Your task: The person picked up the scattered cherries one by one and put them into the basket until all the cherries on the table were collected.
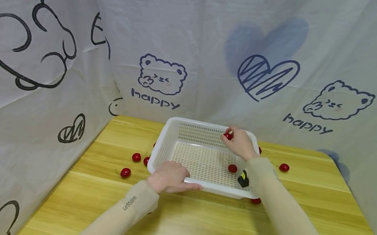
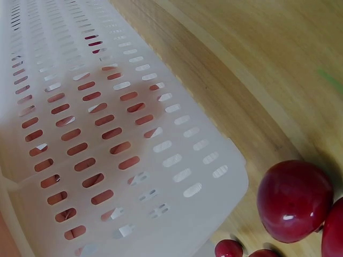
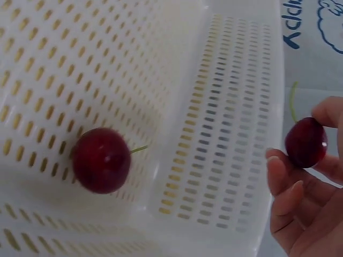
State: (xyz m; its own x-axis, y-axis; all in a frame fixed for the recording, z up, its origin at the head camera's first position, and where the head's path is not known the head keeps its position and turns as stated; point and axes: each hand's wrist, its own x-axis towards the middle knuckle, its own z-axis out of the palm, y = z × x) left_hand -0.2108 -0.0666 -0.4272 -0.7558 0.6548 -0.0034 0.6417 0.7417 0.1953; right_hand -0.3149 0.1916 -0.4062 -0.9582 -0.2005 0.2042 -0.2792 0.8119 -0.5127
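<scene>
Presently, the right hand (image 1: 241,144) holds a round, dark red, glossy cherry (image 3: 306,143) with a thin green stem. This cherry lies between the fingertips, so the grip is narrow, and the stem stands free outside it. The hand is near the far rim of a white, rectangular, perforated plastic basket (image 1: 202,159). Inside the basket, a second red cherry (image 1: 232,168) rests on the floor. The left hand (image 1: 170,177) grips the near rim, with its fingers inside the wall. Other red cherries (image 1: 125,172) lie around the basket on the wooden table (image 1: 180,224).
</scene>
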